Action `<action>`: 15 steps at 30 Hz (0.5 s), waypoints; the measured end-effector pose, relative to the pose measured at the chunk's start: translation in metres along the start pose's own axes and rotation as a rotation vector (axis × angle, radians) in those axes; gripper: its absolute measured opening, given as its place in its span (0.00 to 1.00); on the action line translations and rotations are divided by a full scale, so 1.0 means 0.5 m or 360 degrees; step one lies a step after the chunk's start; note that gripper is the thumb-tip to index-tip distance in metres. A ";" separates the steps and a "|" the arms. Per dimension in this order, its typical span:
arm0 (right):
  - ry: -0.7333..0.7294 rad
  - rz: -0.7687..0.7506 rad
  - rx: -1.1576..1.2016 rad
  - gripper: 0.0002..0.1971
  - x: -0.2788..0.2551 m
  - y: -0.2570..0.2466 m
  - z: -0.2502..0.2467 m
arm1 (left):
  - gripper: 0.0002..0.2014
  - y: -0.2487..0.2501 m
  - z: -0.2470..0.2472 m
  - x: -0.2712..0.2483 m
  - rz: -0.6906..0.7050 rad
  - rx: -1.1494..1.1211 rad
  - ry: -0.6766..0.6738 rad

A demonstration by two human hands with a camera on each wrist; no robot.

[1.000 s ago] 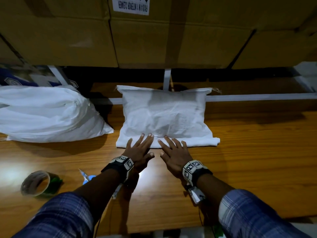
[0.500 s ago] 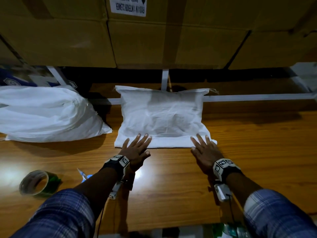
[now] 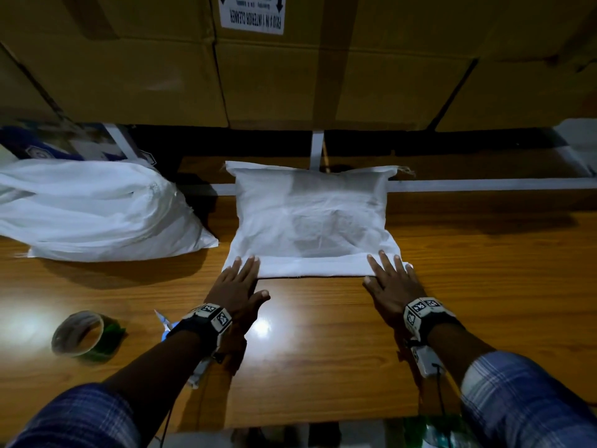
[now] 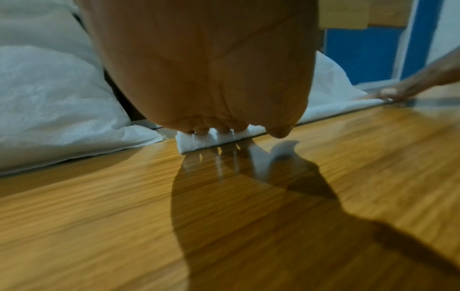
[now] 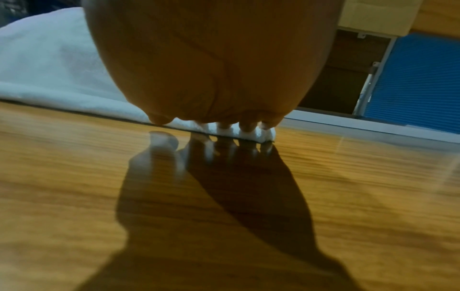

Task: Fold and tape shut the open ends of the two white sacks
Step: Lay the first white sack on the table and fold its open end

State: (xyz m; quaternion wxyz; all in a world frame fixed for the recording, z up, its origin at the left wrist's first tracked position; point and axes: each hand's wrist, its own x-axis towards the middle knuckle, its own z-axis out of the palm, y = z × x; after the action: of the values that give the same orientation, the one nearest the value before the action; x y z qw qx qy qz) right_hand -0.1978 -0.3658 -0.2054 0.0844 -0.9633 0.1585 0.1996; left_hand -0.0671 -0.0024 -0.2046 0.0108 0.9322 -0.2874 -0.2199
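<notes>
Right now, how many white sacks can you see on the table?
2. One white sack lies in the middle, both hands pressing its folded near edge. The second sack lies at the left, untouched. No others show.

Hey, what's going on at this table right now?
A person is flattening the folded near end of a white sack on a wooden table. The left hand presses its left corner and the right hand its right corner, fingers straight. No tape is on the fold yet; the tape roll lies untouched at the left. A second white sack waits beside it.
</notes>
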 end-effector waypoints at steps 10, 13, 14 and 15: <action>-0.0005 -0.0012 -0.0045 0.32 -0.022 0.015 -0.001 | 0.58 0.011 0.004 -0.022 0.0009 -0.0092 -0.0024; 0.0037 0.0010 -0.0053 0.33 -0.023 0.010 0.007 | 0.60 0.017 0.012 -0.008 -0.0033 -0.0064 -0.0079; 0.0045 0.0010 -0.0056 0.33 -0.023 0.011 0.008 | 0.62 0.018 0.008 -0.005 -0.0037 -0.0055 -0.0097; 0.0046 0.0006 -0.0059 0.34 -0.023 0.013 0.009 | 0.63 0.020 0.005 -0.003 -0.0039 -0.0040 -0.0117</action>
State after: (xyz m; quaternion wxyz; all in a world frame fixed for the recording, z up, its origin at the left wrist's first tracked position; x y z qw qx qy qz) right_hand -0.2115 -0.3679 -0.2056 0.0639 -0.9671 0.1580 0.1887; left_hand -0.0745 -0.0096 -0.2047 0.0094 0.9267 -0.2734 -0.2576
